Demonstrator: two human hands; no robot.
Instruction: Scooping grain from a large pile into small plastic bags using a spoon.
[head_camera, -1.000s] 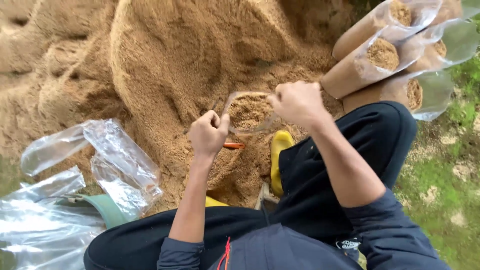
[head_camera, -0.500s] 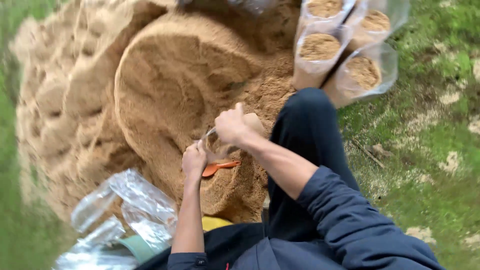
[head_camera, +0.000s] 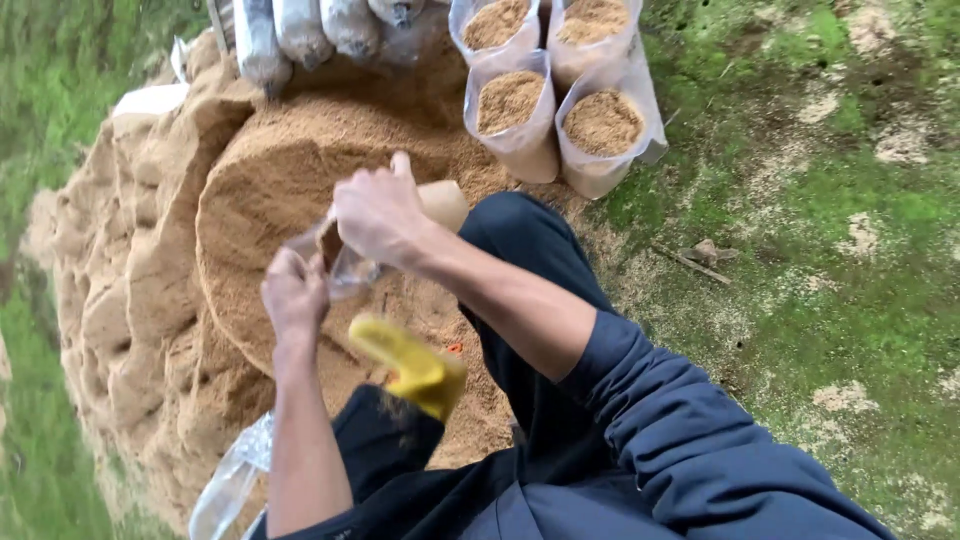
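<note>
My left hand (head_camera: 294, 296) and my right hand (head_camera: 380, 212) both grip the rim of a clear plastic bag (head_camera: 345, 262) partly filled with brown sawdust. The bag's packed end (head_camera: 443, 203) lies tipped toward my right knee. A big mound of brown sawdust (head_camera: 250, 190) sits right behind the hands. Below the hands a yellow rubber boot (head_camera: 410, 368) sticks out from my dark trouser leg.
Several filled clear bags of sawdust (head_camera: 520, 110) stand upright at the far side of the mound. Greyish packed bags (head_camera: 300, 30) lie at the top. Empty clear bags (head_camera: 230, 485) lie by my left leg. Mossy ground (head_camera: 820, 250) stretches to the right.
The view has swung, so the filled bags now sit at the top centre. Both hands have lifted the bag up off the mound and tipped it sideways; the orange scoop is hardly visible now.
</note>
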